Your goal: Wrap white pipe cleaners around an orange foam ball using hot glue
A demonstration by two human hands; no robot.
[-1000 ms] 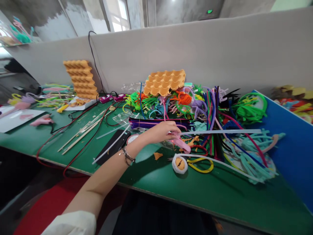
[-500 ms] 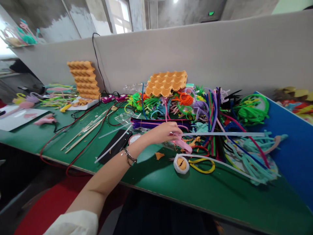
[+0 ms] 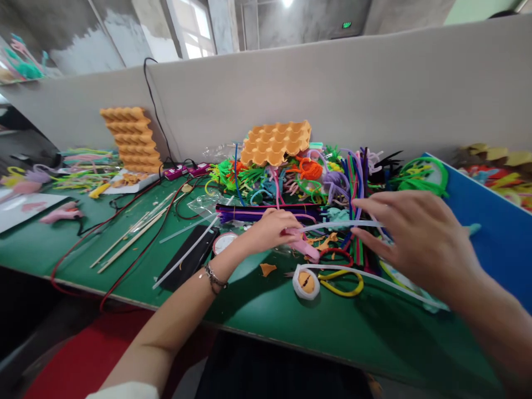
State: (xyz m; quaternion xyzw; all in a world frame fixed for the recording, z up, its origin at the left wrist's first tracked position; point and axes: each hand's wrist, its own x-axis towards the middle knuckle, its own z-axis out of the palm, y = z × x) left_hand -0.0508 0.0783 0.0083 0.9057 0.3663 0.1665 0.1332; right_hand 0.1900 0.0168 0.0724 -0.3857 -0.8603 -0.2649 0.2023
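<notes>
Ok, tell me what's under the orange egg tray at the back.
The orange egg tray rests on a heap of coloured pipe cleaners. Whatever lies deeper beneath it is covered.

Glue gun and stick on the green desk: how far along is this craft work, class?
Done: a white-rimmed orange piece lies finished-looking on the table. In hand: the left hand grips the pink glue gun with its white glue stick; the right hand reaches to it. Left: the pipe cleaner pile lies unused.

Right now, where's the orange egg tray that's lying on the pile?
Head view, centre back of the green table: the orange egg tray lies on top of the pipe-cleaner pile, against the grey partition, beyond the left hand.
</notes>
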